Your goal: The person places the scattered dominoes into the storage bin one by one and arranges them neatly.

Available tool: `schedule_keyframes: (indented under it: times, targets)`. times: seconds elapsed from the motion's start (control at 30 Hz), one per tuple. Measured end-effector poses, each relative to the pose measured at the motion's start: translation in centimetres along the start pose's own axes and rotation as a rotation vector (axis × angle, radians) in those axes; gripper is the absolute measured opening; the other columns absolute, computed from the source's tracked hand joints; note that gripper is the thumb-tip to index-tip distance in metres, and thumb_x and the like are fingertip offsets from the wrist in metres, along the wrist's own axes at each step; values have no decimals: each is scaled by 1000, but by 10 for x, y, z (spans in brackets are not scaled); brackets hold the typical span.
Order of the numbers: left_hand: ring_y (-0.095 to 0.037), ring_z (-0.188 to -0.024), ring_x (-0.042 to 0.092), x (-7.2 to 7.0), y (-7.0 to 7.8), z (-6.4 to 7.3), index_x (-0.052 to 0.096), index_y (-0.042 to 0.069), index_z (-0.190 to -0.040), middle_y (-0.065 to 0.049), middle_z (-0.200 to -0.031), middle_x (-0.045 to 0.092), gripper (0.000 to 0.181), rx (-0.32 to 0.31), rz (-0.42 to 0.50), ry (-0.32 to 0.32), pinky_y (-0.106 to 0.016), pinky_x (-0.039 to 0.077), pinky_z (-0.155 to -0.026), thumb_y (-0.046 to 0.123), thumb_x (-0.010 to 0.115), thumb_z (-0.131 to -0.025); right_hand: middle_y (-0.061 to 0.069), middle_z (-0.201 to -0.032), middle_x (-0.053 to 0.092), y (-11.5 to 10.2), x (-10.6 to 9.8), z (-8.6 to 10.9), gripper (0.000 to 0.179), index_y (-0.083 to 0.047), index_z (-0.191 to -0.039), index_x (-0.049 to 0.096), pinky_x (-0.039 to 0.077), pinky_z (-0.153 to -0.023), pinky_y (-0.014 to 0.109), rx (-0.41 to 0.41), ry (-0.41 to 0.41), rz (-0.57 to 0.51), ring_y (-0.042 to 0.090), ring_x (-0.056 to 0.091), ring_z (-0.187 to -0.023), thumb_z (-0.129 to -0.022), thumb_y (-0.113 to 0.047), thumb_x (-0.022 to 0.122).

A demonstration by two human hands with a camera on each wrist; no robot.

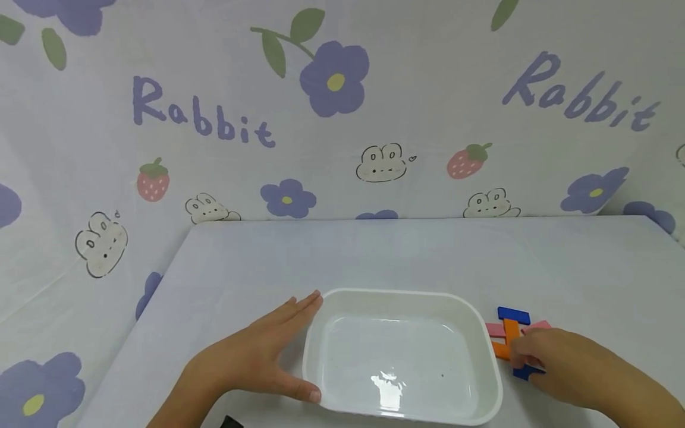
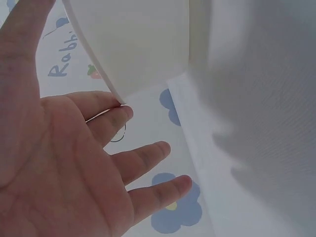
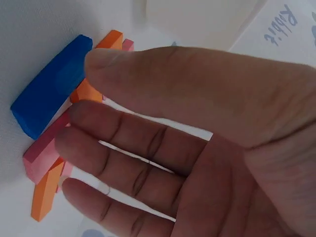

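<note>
A white rectangular tub (image 1: 398, 345) stands on the table with bare walls and floor showing. My left hand (image 1: 254, 356) is spread at its left side, the fingertips by the far corner and the thumb at the near corner. In the left wrist view its fingers (image 2: 148, 160) are extended beside the tub wall. To the tub's right lies a loose pile of flat blocks: orange (image 1: 512, 331), pink (image 1: 495, 329) and blue (image 1: 514, 315). Over the pile's near side is my right hand (image 1: 572, 362), fingers slightly bent. Its thumb and fingertips are apart, close by a blue block (image 3: 54, 86).
The white table (image 1: 241, 255) reaches back to a hanging cloth (image 1: 428, 119) printed with rabbits, flowers and strawberries. At the near edge, a small black object (image 1: 231, 422) shows below the left forearm.
</note>
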State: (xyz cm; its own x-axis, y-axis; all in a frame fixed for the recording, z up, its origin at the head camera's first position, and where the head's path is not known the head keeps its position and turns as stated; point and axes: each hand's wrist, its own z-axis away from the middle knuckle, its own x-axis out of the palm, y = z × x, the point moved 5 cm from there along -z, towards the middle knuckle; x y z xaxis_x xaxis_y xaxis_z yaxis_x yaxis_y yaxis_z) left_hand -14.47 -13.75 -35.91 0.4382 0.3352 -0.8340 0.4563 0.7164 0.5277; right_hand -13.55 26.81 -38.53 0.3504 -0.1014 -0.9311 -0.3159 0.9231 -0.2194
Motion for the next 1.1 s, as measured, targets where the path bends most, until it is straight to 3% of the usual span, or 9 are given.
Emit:
schedule_keyframes:
  times: [0.33, 0.7, 0.9, 1.1]
  targets:
    - [-28, -151, 13, 1, 3, 1, 17, 21, -163, 12, -167, 9, 122, 15, -20, 0, -50, 24, -118, 80, 69, -70, -5, -79, 54, -3, 7, -2, 28, -20, -83, 59, 52, -65, 36, 128, -83, -14, 16, 50, -72, -78, -10, 86]
    - [-28, -151, 16, 1, 6, 1, 19, 17, -162, 14, -165, 8, 124, 16, -44, 8, -49, 25, -118, 82, 68, -68, -3, -67, 44, 1, 13, -1, 36, -19, -77, 47, 32, -55, 28, 137, -16, 28, 14, 42, -62, -80, -10, 82]
    - [-27, -151, 17, 1, 5, 0, 18, 17, -162, 14, -166, 9, 124, 19, -44, 5, -49, 25, -118, 82, 68, -69, -2, -69, 47, -3, 14, -2, 27, -17, -88, 52, 40, -58, 33, 175, -56, 5, 16, 46, -64, -87, -18, 79]
    - [-28, -150, 18, 1, 5, 1, 19, 18, -162, 15, -165, 9, 123, 18, -41, 5, -50, 26, -118, 82, 68, -69, -3, -73, 48, -6, 12, -2, 27, -17, -98, 53, 39, -57, 33, 166, -67, -7, 16, 45, -63, -86, -16, 78]
